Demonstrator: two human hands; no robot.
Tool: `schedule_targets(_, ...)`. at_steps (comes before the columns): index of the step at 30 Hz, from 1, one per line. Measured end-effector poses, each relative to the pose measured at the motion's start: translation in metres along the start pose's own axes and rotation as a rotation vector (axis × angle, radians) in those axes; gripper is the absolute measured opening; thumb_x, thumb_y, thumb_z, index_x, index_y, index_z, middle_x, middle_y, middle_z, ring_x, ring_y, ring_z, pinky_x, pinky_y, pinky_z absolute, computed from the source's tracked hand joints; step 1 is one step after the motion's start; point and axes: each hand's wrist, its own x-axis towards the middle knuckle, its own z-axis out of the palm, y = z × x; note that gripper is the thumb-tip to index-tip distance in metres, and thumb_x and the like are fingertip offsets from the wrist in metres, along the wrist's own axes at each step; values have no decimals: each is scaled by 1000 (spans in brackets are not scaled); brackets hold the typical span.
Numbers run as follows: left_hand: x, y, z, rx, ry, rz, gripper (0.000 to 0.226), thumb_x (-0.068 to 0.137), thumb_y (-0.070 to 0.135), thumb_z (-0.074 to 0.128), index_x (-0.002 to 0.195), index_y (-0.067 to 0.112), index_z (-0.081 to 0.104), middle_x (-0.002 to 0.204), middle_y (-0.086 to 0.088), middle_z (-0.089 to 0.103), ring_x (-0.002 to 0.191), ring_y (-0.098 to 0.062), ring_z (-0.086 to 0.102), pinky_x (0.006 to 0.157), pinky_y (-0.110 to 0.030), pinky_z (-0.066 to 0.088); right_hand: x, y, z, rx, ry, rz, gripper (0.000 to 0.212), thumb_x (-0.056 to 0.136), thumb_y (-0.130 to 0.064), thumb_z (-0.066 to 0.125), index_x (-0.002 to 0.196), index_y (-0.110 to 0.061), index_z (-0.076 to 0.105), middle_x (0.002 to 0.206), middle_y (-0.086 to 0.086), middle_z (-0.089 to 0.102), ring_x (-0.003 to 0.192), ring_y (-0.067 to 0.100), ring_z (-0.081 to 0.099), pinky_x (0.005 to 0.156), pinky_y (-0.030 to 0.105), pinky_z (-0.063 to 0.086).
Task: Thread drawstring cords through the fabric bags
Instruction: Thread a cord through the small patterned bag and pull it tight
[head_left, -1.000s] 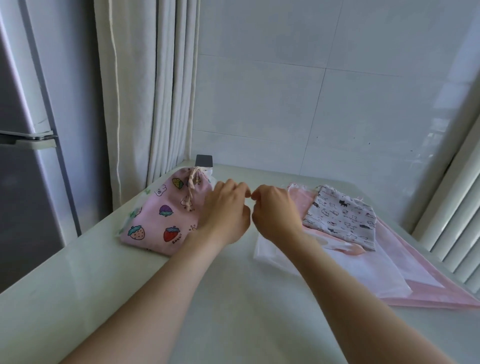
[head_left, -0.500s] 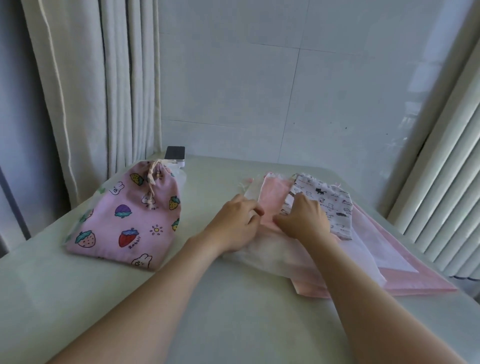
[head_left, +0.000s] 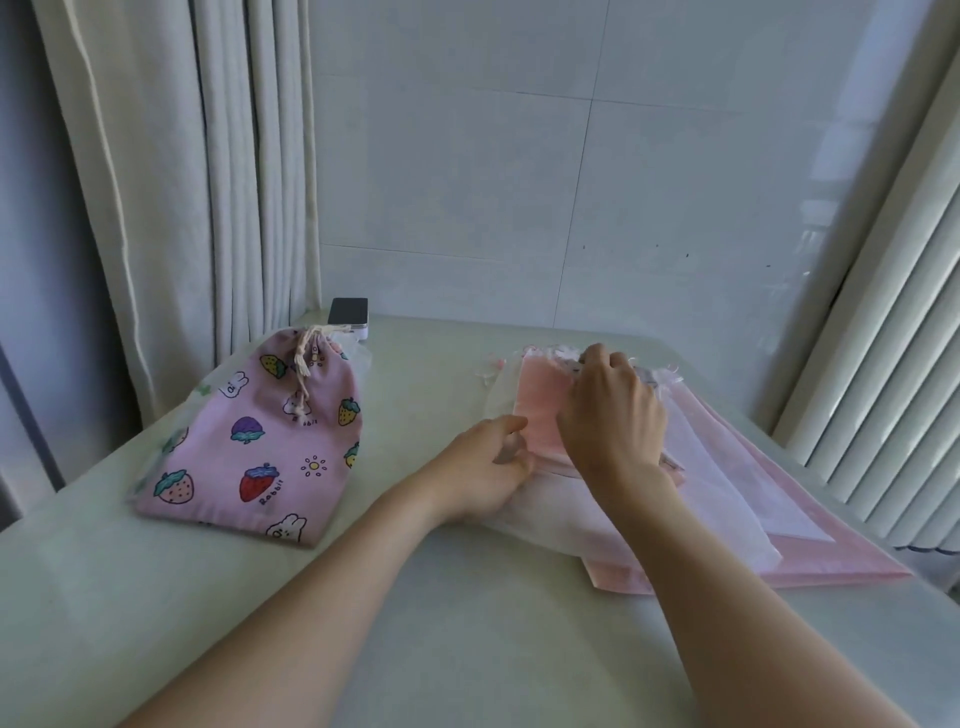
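A pink strawberry-print bag (head_left: 249, 441), full and tied with a beige drawstring (head_left: 303, 358), lies at the left of the table. To the right sits a stack of flat pink and white fabric bags (head_left: 727, 483). On top lies a small pink bag (head_left: 540, 410). My left hand (head_left: 483, 467) pinches its near left edge. My right hand (head_left: 613, 415) lies over a grey cat-print bag (head_left: 652, 376), its fingers curled at that bag's left edge; most of this bag is hidden. Thin pale cord ends (head_left: 491, 366) show at the stack's far left corner.
A small black-topped white box (head_left: 348, 317) stands at the back of the pale table (head_left: 467, 623), behind the strawberry bag. Cream curtains (head_left: 182, 182) hang at the left, a tiled wall stands behind, and white ribbed slats (head_left: 893, 364) rise at the right.
Both hands have moved right from the strawberry bag onto the flat stack. My right hand has slid further over the cat-print bag, and my left hand now holds the pink bag's edge.
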Motion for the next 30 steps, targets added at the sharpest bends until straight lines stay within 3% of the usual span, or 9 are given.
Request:
schedule_targets(5, -5, 16, -5, -520, 210, -62, 29, 108, 35, 48, 115, 25, 74, 118, 3, 76, 114, -21, 69, 107, -40, 52, -14, -9, -5, 377, 218, -169, 20, 88, -7, 59, 107, -11, 62, 100, 10, 64, 75, 37, 61, 59, 39, 43)
schedule_targets(10, -12, 17, -25, -1208, 322, -223, 61, 103, 60, 49, 117, 3, 66, 112, -20, 73, 108, -37, 71, 104, -50, 55, -25, -13, -10, 645, 221, -397, 32, 82, -13, 53, 108, -13, 72, 98, 1, 64, 71, 20, 61, 61, 34, 52)
schedule_targets(15, -17, 4, -37, -1298, 325, -319, 36, 106, 38, 50, 93, 6, 59, 80, -11, 66, 76, -24, 69, 70, -32, 60, -39, -19, -12, 692, 20, -641, 12, 80, -22, 60, 82, -15, 70, 72, -7, 57, 60, 18, 53, 54, 38, 47)
schedule_targets(18, -24, 10, -43, -1217, 294, -355, 31, 100, 27, 53, 107, -1, 64, 106, -12, 74, 98, -29, 73, 90, -36, 57, -46, -24, -16, 685, -197, -697, 28, 92, -37, 56, 70, -24, 70, 59, -15, 59, 53, 8, 55, 56, 30, 47)
schedule_targets(22, -31, 27, -56, -1068, 337, -238, 25, 100, 18, 60, 117, 9, 76, 109, -17, 79, 101, -37, 76, 89, -47, 59, -45, -29, -13, 686, -188, -410, 33, 96, -29, 53, 67, -21, 66, 54, -7, 63, 50, 12, 58, 60, 34, 52)
schedule_targets(24, -34, 33, -60, -965, 425, -163, 18, 92, 18, 71, 107, 12, 80, 104, -13, 80, 102, -35, 76, 97, -52, 57, -42, -30, -16, 754, -149, -140, 20, 91, -24, 63, 110, -22, 68, 60, -3, 69, 54, 11, 66, 62, 35, 57)
schedule_targets(26, -36, 37, -62, -895, 513, -163, 15, 85, 19, 79, 98, 13, 78, 96, -7, 81, 102, -30, 75, 100, -51, 55, -38, -28, -20, 1019, -288, 150, 68, 88, -18, 68, 147, -27, 35, 68, 5, 74, 51, 19, 67, 53, 33, 55)
schedule_targets(28, -42, 43, -65, -907, 519, -152, 16, 88, 18, 75, 98, 5, 74, 93, -12, 80, 100, -35, 75, 95, -51, 58, -34, -26, -26, 1262, -492, 350, 76, 89, -18, 71, 149, -31, 27, 74, 9, 75, 51, 24, 61, 48, 30, 45)
schedule_targets(30, -48, 50, -68, -902, 377, -88, 35, 91, 29, 66, 100, -4, 72, 101, -27, 75, 99, -45, 72, 94, -54, 56, -31, -26, -30, 1313, -605, 366, 46, 89, -21, 73, 129, -9, 55, 75, 10, 71, 54, 24, 55, 50, 31, 41)
